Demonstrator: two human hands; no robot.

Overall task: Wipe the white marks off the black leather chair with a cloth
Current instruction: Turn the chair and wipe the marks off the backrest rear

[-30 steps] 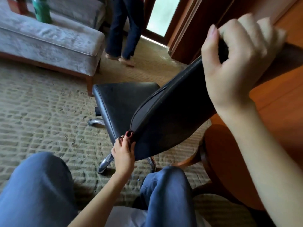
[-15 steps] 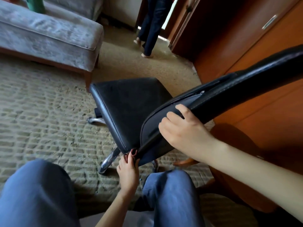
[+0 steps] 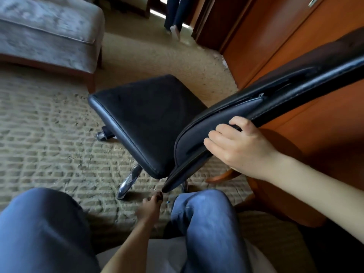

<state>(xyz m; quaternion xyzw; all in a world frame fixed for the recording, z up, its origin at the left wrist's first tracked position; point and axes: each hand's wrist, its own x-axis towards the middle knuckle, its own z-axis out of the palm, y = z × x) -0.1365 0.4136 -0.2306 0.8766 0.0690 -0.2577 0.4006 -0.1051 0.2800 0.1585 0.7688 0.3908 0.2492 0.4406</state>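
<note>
A black leather chair [image 3: 149, 119] stands on patterned beige carpet [image 3: 49, 138], its backrest [image 3: 256, 113] tipped low over the seat toward the seated person. The right hand [image 3: 242, 146] grips the backrest's lower edge, fingers [image 3: 218, 134] curled together around the rim. The left hand [image 3: 149, 208] reaches to the backrest's bottom corner, fingertips bunched near it; blur hides whether they pinch it. Blue-jeaned knees [image 3: 204, 217] frame the hands. A grey upholstered bench [image 3: 49, 36] sits at upper left, wooden cabinetry [image 3: 295, 46] at right, and another person's legs [image 3: 175, 14] stand by the doorway.
</note>
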